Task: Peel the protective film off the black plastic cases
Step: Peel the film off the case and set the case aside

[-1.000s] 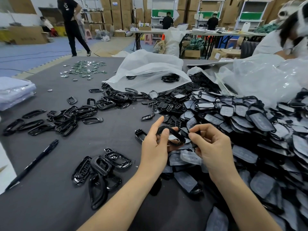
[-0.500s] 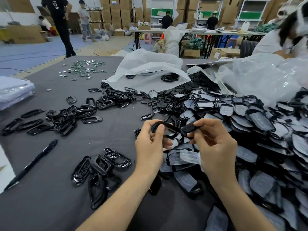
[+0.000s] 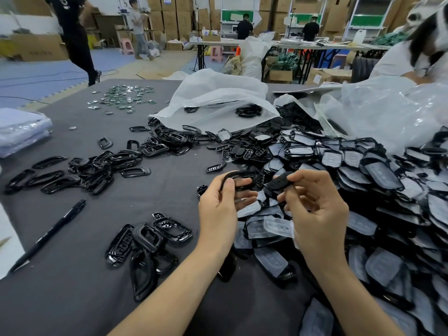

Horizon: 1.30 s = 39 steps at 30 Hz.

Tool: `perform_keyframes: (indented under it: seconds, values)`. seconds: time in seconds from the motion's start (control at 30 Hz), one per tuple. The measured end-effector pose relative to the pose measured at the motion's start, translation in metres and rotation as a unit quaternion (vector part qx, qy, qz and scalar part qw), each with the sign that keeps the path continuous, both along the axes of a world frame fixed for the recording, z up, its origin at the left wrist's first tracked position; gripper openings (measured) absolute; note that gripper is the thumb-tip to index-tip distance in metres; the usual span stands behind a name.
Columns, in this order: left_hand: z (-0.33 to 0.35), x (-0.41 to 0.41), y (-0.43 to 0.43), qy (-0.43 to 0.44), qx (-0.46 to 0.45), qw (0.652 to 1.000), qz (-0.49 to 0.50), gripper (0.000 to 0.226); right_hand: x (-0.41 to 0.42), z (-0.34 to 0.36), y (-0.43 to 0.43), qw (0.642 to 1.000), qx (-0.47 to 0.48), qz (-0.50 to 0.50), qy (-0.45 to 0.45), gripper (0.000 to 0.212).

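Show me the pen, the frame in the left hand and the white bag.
pen [image 3: 48,234], head view, middle of its barrel.
frame [image 3: 238,173], head view, its upper rim.
white bag [image 3: 218,93], head view, its upper fold.

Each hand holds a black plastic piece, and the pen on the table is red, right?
Not quite: in the head view the pen is black, not red. It lies on the table; the left hand holds one black plastic piece, the right hand another.

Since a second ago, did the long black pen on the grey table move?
No. The long black pen keeps its spot and slant left of the small heap of glossy black plastic cases on the grey table.
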<state>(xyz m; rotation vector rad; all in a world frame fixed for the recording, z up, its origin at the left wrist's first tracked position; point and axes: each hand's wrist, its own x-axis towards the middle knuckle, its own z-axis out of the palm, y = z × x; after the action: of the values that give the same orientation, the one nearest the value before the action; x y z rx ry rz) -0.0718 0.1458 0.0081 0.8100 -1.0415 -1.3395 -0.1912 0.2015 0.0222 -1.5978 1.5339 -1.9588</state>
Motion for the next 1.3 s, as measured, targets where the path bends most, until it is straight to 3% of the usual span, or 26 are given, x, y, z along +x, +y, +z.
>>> perform_keyframes:
  seconds: [0.47,0.7,0.93,1.13,1.3]
  values:
    - [0.000,-0.001,-0.001,0.013,0.000,1.000,-0.004,0.025,0.000,-0.001,-0.001,1.000,-0.018,0.000,-0.011,0.026]
    - [0.001,0.000,0.000,0.051,0.023,0.997,-0.044,0.029,-0.003,-0.003,-0.006,0.999,0.027,0.002,0.038,0.024]
    - [0.000,-0.002,0.001,0.020,0.006,0.997,-0.080,0.029,-0.005,-0.005,-0.008,0.996,0.074,0.021,0.033,0.030]
    - [-0.003,-0.004,0.003,-0.014,-0.025,0.992,-0.119,0.027,-0.006,-0.006,-0.011,0.993,0.084,0.021,-0.081,0.018]
    - [-0.003,-0.006,0.005,-0.004,-0.034,0.989,-0.141,0.028,-0.010,-0.007,-0.013,0.990,0.093,0.009,-0.103,0.017]
